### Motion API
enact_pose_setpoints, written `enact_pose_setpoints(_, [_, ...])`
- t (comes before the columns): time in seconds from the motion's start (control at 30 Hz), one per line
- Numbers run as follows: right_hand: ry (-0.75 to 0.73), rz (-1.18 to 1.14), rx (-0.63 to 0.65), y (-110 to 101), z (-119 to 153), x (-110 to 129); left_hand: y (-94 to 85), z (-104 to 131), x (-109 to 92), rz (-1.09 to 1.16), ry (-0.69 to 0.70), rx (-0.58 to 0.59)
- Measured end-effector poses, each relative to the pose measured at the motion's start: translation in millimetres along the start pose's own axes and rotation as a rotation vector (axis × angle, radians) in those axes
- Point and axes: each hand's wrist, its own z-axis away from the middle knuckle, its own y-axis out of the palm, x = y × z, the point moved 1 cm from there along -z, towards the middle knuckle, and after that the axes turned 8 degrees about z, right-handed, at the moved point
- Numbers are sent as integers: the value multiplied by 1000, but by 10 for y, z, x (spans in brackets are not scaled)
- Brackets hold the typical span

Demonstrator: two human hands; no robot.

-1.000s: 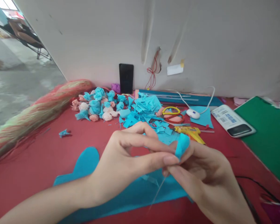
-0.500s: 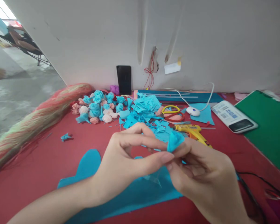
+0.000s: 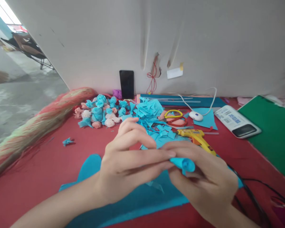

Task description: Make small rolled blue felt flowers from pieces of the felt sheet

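Between my two hands is a small blue crepe-paper roll [image 3: 185, 165], shaped like a cone with its wide end facing right and toward me. My left hand [image 3: 130, 161] pinches the narrow end between thumb and forefinger, its other fingers bent above. My right hand [image 3: 201, 177] is closed round the roll from the right. Under the hands lies a large blue crepe-paper sheet [image 3: 123, 205]. Behind them is a heap of cut blue paper pieces [image 3: 149, 109], and to its left a pile of blue, pink and white paper flowers [image 3: 97, 112].
A yellow glue gun [image 3: 197, 136] and scissors [image 3: 173, 114] lie beyond my right hand. Farther right are a white device [image 3: 237, 122] and a green board [image 3: 263, 114]. A black phone [image 3: 127, 84] leans on the wall. Pink-and-green fibres [image 3: 38, 126] line the left edge.
The blue paper roll has tipped from upright to lying sideways, its wide end now toward the right. My left fingers have moved to its narrow end, and the other fingers have lifted.
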Motion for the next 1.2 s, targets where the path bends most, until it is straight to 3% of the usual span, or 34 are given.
enact_pose_setpoints(0.27, [-201,103,10,-24,29,-96,-62,-3,30,-186,130,102])
enact_pose_setpoints(0.57, [-246,-2,-42,78,33,-161,12,91,89,-231,158,-25])
enact_pose_setpoints(0.7, [-211,-31,-10,78,5,-161,3,66,78,-159,94,33])
enact_pose_setpoints(0.9, [-141,-56,44,84,-16,-181,19,6,85,101,-122,50])
enact_pose_setpoints(1.2, [-69,-105,127,99,-12,-188,8,19,72,199,-198,26])
